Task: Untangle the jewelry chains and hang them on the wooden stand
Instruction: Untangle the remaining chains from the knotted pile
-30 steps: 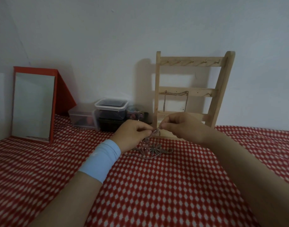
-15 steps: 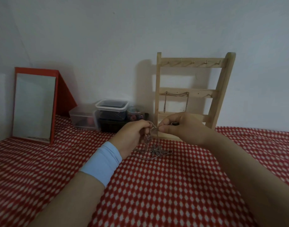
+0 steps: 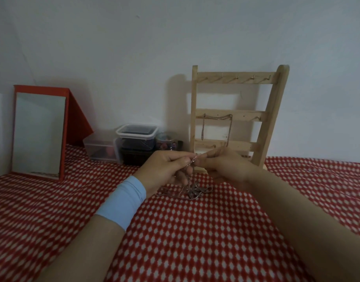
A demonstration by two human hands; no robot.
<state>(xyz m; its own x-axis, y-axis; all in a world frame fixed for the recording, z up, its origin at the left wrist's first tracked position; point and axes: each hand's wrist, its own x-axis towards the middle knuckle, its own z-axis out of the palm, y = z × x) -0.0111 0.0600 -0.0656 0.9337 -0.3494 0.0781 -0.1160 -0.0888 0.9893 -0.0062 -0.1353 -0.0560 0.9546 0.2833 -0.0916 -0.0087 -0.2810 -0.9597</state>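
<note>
I see my two bare hands meeting low in the middle of the view, over a worktop covered in red-and-white cloth (image 3: 195,241); the left hand (image 3: 165,169), with a pale blue wristband (image 3: 126,200), and the right hand (image 3: 228,165) each have fingertips pinched together on one thin raised strand (image 3: 193,159), so both grips are clamped on chain, almost touching each other; from that pinch the strand drops straight down, its long axis near vertical, into the tangled chains (image 3: 190,193), which lie in a small heap on the cloth directly beneath and slightly nearer me than the fingertips; the wooden stand (image 3: 274,119) rises just behind the hands against the wall, closer to the right hand, its top row of hooks bare; one hung chain (image 3: 217,116) is draped from the middle rail; I judge the knot must loosen before anything lifts up and back to a hook; a red-framed mirror (image 3: 37,133) and plastic boxes (image 3: 136,137) sit to the left.
</note>
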